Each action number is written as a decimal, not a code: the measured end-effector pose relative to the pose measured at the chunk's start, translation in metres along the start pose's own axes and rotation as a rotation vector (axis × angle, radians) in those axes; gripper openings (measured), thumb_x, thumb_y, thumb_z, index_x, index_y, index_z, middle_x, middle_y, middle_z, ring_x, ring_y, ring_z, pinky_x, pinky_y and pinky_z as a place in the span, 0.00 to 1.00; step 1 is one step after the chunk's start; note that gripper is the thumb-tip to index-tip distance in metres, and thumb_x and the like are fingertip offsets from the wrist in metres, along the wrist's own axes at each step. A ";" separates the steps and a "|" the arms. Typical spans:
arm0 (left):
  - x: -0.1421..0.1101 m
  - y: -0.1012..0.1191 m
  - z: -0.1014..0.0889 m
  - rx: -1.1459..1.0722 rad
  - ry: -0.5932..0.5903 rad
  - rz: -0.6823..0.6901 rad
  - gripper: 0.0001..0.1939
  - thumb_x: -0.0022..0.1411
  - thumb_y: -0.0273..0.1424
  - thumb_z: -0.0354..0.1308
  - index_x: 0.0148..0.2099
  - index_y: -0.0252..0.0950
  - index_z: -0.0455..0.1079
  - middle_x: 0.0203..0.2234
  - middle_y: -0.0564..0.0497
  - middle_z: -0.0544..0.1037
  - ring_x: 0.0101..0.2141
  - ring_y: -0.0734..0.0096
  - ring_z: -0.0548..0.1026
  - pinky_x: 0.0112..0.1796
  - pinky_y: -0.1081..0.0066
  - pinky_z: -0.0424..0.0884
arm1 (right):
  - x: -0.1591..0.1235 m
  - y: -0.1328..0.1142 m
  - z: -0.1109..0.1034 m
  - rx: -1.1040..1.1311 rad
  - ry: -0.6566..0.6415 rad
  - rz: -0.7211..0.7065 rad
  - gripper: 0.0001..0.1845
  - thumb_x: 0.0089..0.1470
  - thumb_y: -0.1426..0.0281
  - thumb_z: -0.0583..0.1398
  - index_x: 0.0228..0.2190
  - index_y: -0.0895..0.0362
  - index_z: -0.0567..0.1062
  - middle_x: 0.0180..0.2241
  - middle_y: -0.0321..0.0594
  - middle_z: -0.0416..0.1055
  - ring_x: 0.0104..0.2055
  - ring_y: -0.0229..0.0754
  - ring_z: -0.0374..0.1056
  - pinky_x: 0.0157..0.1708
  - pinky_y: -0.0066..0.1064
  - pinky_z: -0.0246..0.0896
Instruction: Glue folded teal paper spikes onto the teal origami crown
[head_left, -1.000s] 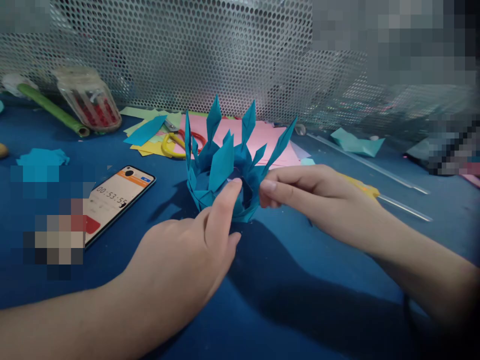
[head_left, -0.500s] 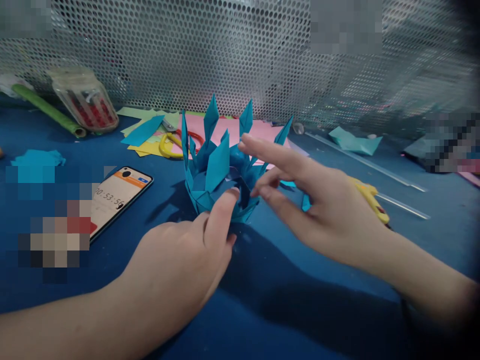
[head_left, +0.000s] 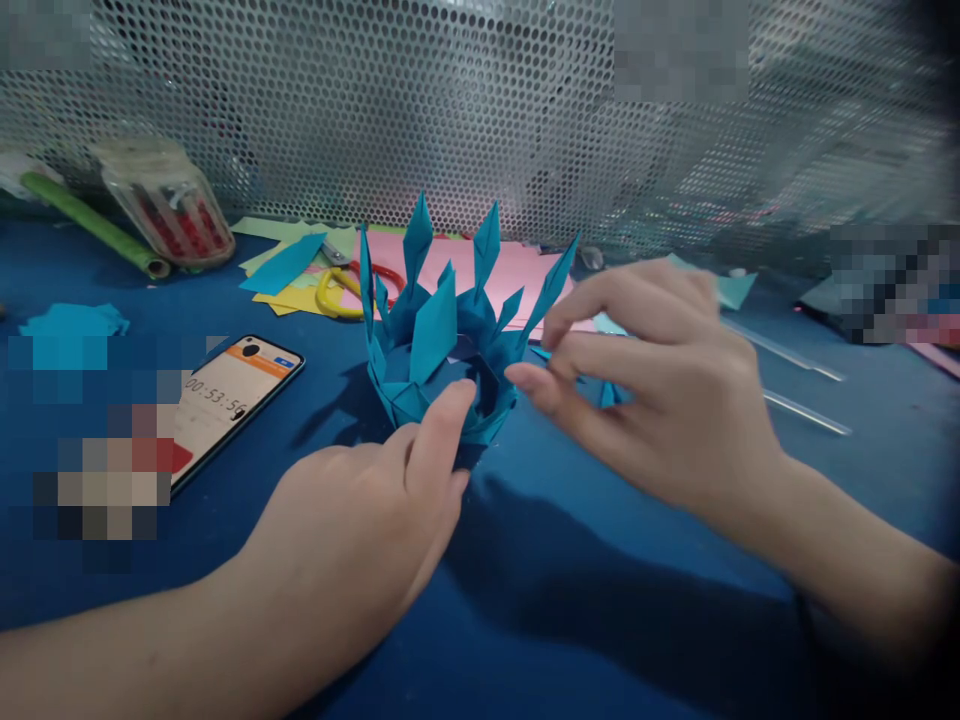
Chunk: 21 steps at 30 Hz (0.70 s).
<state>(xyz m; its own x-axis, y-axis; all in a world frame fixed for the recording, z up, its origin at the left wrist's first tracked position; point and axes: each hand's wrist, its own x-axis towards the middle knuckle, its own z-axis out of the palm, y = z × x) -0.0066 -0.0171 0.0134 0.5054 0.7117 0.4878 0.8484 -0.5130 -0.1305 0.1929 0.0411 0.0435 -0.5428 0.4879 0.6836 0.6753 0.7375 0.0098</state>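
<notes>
A folded blue paper crown (head_left: 433,330) stands upright on the blue table, with several pointed leaf-like pieces rising from its ring. My left hand (head_left: 360,520) holds its front rim, the index finger over the edge and the thumb lower outside. Just right of the crown is my right hand (head_left: 667,390), slightly blurred, its bent fingers apart and nothing seen between them. I cannot tell whether its thumb touches the ring. Small blue paper pieces (head_left: 611,392) lie partly hidden behind my right hand.
On the left lie a phone (head_left: 240,400) showing a timer and crumpled blue paper (head_left: 75,320). Scissors (head_left: 328,295) rest on coloured paper sheets at the back. A glass jar (head_left: 169,205) and green tube (head_left: 90,225) stand near the perforated metal screen (head_left: 337,110). Clear sticks (head_left: 806,412) lie right.
My right hand has opened from a pinch at the crown's right side, reached over the ring, then drawn back to the right. My left hand has kept its hold on the front rim.
</notes>
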 end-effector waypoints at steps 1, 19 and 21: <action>0.000 0.000 0.000 0.001 -0.002 0.004 0.24 0.53 0.26 0.60 0.52 0.20 0.71 0.17 0.56 0.77 0.05 0.70 0.63 0.09 0.70 0.52 | 0.002 -0.002 -0.002 0.176 -0.084 0.110 0.27 0.63 0.62 0.58 0.14 0.56 0.66 0.21 0.38 0.71 0.28 0.39 0.71 0.32 0.35 0.64; -0.001 0.001 -0.001 0.010 -0.032 -0.012 0.25 0.53 0.27 0.62 0.53 0.23 0.69 0.19 0.57 0.78 0.05 0.72 0.61 0.10 0.69 0.50 | 0.002 0.023 -0.015 -0.428 -0.054 -0.432 0.17 0.63 0.59 0.59 0.27 0.55 0.76 0.20 0.36 0.65 0.26 0.40 0.61 0.27 0.36 0.53; -0.001 0.002 -0.001 0.015 -0.028 -0.011 0.26 0.52 0.27 0.63 0.54 0.24 0.69 0.18 0.58 0.76 0.06 0.72 0.60 0.11 0.69 0.49 | -0.005 0.034 -0.024 -0.363 -0.036 -0.238 0.21 0.65 0.60 0.57 0.21 0.54 0.71 0.20 0.35 0.63 0.27 0.38 0.60 0.29 0.36 0.53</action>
<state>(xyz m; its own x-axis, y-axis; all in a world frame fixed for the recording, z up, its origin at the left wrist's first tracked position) -0.0053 -0.0189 0.0135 0.4998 0.7310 0.4646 0.8563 -0.4975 -0.1385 0.2304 0.0524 0.0585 -0.7173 0.3452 0.6053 0.6577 0.6221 0.4246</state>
